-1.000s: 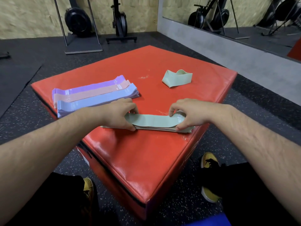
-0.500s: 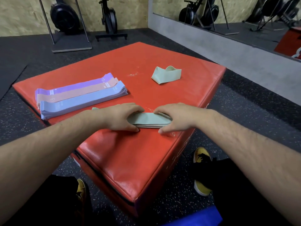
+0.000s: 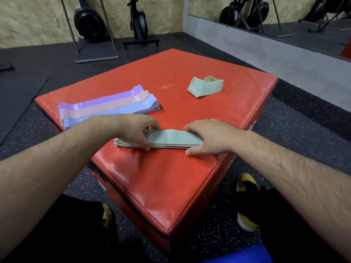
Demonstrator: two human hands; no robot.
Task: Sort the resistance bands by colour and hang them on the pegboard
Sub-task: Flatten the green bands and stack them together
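A flat stack of pale green bands (image 3: 167,139) lies near the front of the red padded box (image 3: 161,186). My left hand (image 3: 136,130) pinches the stack left of its middle, thumb at the front edge and fingers at the back edge. My right hand (image 3: 209,137) covers the stack's right end, with the fingers curled over the far edge and the thumb in front. One loose, crumpled green band (image 3: 205,86) sits alone at the far right of the box. At the left lie flat piles of purple bands (image 3: 106,102), pink bands (image 3: 106,110) and blue bands (image 3: 121,113). No pegboard is in view.
The box stands on black rubber flooring. Gym machines on metal stands (image 3: 89,25) are at the back wall, and a mirror (image 3: 266,14) runs along the right wall. My knees and yellow shoes (image 3: 247,183) are close to the box's front sides.
A second ago both hands held the ends of the top green band. They then slid together over the stack and have now spread slightly apart, with the band lying flat.
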